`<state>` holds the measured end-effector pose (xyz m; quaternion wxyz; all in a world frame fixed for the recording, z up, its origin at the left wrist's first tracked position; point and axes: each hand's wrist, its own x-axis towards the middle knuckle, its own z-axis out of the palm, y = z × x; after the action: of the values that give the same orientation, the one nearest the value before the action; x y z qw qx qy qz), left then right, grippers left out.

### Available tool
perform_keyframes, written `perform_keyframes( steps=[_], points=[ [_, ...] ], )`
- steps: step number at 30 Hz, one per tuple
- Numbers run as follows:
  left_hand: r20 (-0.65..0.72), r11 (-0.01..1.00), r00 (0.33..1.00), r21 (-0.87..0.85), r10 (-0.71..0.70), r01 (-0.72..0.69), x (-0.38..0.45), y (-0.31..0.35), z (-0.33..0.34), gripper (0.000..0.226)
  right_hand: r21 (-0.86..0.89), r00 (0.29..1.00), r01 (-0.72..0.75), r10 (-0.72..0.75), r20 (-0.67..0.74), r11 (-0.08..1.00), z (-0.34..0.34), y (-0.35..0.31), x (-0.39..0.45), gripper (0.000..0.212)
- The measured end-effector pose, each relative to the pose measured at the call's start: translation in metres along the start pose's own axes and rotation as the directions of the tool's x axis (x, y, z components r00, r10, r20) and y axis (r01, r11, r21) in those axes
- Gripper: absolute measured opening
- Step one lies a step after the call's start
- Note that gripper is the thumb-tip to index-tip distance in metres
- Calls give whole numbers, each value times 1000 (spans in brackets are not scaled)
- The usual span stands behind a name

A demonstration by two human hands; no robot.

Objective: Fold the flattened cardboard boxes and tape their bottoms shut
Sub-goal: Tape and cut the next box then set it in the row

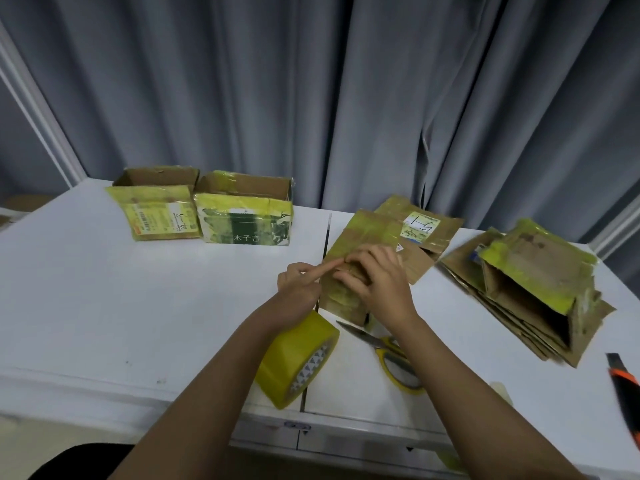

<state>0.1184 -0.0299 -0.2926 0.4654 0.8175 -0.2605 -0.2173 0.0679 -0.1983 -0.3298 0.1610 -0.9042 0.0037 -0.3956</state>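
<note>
Now both hands, left hand and right hand, pressing flattened box.

the folded box on the right of the two standing at the back of the table carries white characters on its dark green front panel, reading 木子言. the folded box on the left beside it has a shipping label on its front, with a barcode and fine print too small to read, plus a handwritten scrawl at its right end that cannot be made out. the flattened box lying beyond the hands bears a white sticker with large handwritten strokes, seen turned sideways and not legible. a small red-and-white sticker lies near it, unreadable.
</note>
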Motion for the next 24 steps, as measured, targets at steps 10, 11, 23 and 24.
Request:
perform_keyframes(
  steps=[10, 11, 23, 24],
  points=[
    [32, 1000, 999, 10, -9, 9, 2, -2, -1, 69, -230, 977, 212, -202, 67, 950, 5, 10, -12, 51],
    [35, 1000, 999, 10, -11, 11, 1, -1, -1, 69, -253, 973, 229, -216, 78, 940, 4, 10, -12, 55],
    [57, 1000, 998, 9, 29, -29, 1, -7, -1, 69, -6, 997, -41, 42, 60, 999, 0, -4, -7, 32],
    [56, 999, 998, 18, 31, -32, 1, -7, -1, 70, -24, 997, -28, 30, 76, 999, 1, -4, -8, 33]
  ],
)
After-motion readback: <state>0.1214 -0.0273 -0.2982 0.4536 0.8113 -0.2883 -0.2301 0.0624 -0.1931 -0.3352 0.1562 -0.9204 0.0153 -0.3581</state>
